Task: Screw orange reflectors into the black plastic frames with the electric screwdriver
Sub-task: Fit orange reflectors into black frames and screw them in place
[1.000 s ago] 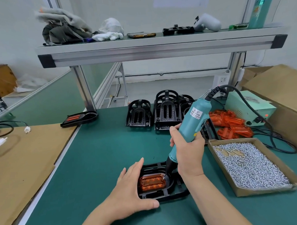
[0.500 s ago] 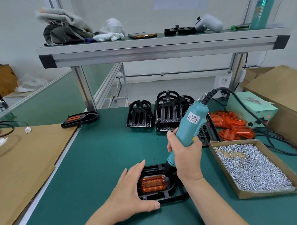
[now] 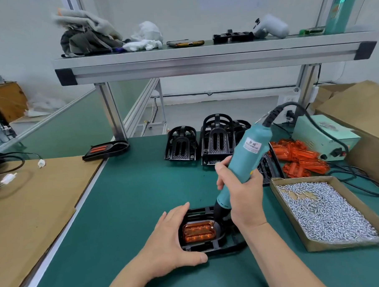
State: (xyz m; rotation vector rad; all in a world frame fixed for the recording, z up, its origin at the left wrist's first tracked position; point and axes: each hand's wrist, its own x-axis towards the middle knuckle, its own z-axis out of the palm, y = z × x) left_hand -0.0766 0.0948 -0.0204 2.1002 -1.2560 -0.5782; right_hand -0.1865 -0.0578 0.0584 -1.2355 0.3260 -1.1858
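Your right grip [image 3: 243,197] is clenched round the teal electric screwdriver [image 3: 247,153], which leans away from you with its bit down at the right end of the orange reflector [image 3: 199,230]. Your left grip [image 3: 173,237] lies with fingers straight over the left end of the black frame [image 3: 210,248], thumb along the near rim, bracing it rather than clasping it.

The green tabletop [image 3: 132,200] carries the lot. The cardboard box of screws [image 3: 340,245] sits just beside your right forearm, and the spare frames [image 3: 216,140] stand at the back. The frame in work lies flat near you with the reflector seated in its recess. Whether a screw sits under the bit I cannot tell.

Watch the lean: driven off-square, I judge the screw may go in crooked, or the bit may jump out and score the lens. With only a flat hand on one end, the tool's torque could twist the frame away. Drive too long and the reflector's tab may crack. A swing of your right elbow could spill the screws
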